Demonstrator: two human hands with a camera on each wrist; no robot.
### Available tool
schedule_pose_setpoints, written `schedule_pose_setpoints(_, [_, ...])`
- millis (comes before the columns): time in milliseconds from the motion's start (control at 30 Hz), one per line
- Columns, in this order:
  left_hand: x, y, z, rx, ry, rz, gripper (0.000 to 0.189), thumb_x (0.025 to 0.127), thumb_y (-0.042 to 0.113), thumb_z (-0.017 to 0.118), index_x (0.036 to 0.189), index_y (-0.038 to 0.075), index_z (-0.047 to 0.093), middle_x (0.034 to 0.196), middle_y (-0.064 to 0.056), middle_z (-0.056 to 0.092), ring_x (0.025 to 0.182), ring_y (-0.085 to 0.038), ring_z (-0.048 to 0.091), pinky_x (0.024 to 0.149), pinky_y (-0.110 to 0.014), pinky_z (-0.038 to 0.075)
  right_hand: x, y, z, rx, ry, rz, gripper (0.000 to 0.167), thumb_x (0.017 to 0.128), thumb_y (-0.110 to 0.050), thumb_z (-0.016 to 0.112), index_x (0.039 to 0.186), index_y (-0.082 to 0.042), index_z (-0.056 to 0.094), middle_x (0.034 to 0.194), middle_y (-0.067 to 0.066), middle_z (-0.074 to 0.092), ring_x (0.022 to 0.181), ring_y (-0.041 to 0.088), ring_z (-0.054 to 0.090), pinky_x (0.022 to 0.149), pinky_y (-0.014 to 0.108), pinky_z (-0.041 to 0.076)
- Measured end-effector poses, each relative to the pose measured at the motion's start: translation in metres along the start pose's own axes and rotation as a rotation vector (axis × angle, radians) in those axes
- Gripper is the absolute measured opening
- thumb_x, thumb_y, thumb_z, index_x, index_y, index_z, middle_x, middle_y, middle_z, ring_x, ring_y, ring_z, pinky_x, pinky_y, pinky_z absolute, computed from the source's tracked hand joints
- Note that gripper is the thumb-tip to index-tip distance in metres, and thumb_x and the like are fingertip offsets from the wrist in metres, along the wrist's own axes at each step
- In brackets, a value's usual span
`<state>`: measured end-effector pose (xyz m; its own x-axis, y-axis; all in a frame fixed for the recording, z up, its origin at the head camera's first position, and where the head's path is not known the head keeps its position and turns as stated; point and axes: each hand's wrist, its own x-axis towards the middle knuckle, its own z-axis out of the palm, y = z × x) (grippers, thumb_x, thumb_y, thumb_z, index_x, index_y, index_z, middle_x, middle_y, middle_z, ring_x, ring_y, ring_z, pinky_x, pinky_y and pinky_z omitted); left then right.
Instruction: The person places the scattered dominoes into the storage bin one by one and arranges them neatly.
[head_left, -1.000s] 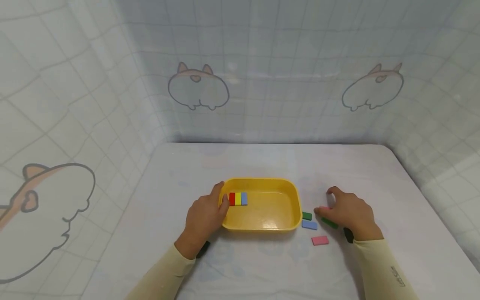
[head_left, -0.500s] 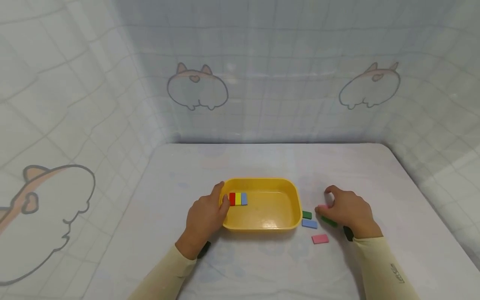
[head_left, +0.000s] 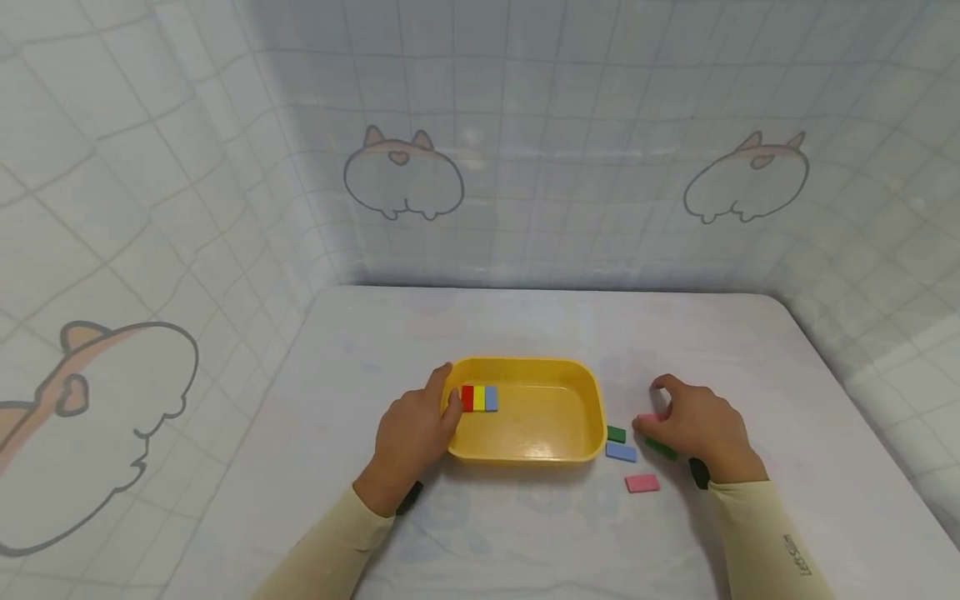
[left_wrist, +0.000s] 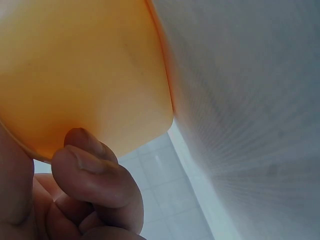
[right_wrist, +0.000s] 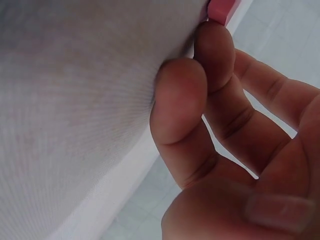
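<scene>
My left hand (head_left: 412,433) grips the left wall of a yellow plastic tray (head_left: 540,457), thumb inside and the other fingers outside; curled fingers (left_wrist: 95,185) show against its wall in the left wrist view. Red (head_left: 467,398), yellow (head_left: 479,398) and light blue (head_left: 491,398) blocks lie side by side inside the tray, near the thumb. Right of the tray, my right hand (head_left: 697,425) rests low with bent fingers at a pink block (head_left: 649,417). In the right wrist view a fingertip meets the end of the pink block (right_wrist: 221,10); whether the thumb pinches it is hidden.
Between tray and right hand lie a green block (head_left: 616,434), a light blue block (head_left: 621,452) and another pink block (head_left: 642,483). A second green block (head_left: 662,448) sits beneath the right hand. Patterned cloth walls (head_left: 555,208) rise behind and beside the white table (head_left: 510,533).
</scene>
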<state>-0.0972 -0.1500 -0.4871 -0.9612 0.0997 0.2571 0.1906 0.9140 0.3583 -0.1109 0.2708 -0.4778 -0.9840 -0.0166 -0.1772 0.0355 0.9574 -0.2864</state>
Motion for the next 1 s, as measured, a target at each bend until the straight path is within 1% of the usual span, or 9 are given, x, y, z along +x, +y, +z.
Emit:
schedule_pose_setpoints(133, [0.000, -0.001, 0.000, 0.006, 0.005, 0.003, 0.052, 0.106, 0.038, 0.051, 0.151, 0.012, 0.053, 0.053, 0.000, 0.042, 0.041, -0.018, 0.039, 0.040, -0.031, 0.035, 0.002, -0.002, -0.002, -0.001, -0.010, -0.007, 0.077, 0.085, -0.060, 0.076, 0.139, -0.009, 0.058, 0.072, 0.000, 0.059, 0.064, 0.022, 0.055, 0.056, 0.038, 0.047])
schedule_pose_setpoints(433, [0.000, -0.001, -0.003, 0.009, -0.012, -0.018, 0.053, 0.106, 0.039, 0.051, 0.152, 0.013, 0.052, 0.054, 0.000, 0.043, 0.042, -0.018, 0.040, 0.040, -0.031, 0.036, 0.009, -0.005, -0.005, 0.000, -0.050, -0.006, 0.078, 0.082, -0.059, 0.078, 0.138, -0.008, 0.058, 0.078, 0.000, 0.062, 0.069, 0.023, 0.057, 0.059, 0.041, 0.049])
schedule_pose_setpoints(633, [0.000, 0.001, -0.002, 0.001, -0.028, -0.026, 0.054, 0.106, 0.039, 0.051, 0.153, 0.012, 0.052, 0.053, 0.000, 0.042, 0.042, -0.018, 0.040, 0.040, -0.030, 0.034, 0.014, -0.005, -0.011, -0.012, -0.082, -0.012, 0.083, 0.081, -0.057, 0.080, 0.145, -0.012, 0.052, 0.081, 0.003, 0.062, 0.071, 0.024, 0.057, 0.061, 0.043, 0.050])
schedule_pose_setpoints(800, [0.001, 0.001, -0.001, 0.009, -0.037, -0.030, 0.054, 0.106, 0.039, 0.050, 0.153, 0.013, 0.051, 0.054, 0.000, 0.042, 0.042, -0.018, 0.039, 0.040, -0.030, 0.034, 0.019, -0.010, -0.018, -0.008, -0.059, -0.061, 0.078, 0.082, -0.052, 0.080, 0.144, -0.014, 0.051, 0.087, 0.002, 0.065, 0.071, 0.021, 0.059, 0.060, 0.040, 0.050])
schedule_pose_setpoints(1000, [0.002, 0.002, 0.000, 0.009, -0.040, -0.033, 0.054, 0.106, 0.039, 0.050, 0.154, 0.013, 0.050, 0.054, 0.000, 0.043, 0.042, -0.018, 0.040, 0.040, -0.030, 0.035, 0.026, -0.027, -0.034, 0.021, 0.022, -0.142, 0.071, 0.083, -0.045, 0.079, 0.140, -0.011, 0.055, 0.096, 0.005, 0.069, 0.072, 0.021, 0.060, 0.058, 0.037, 0.052])
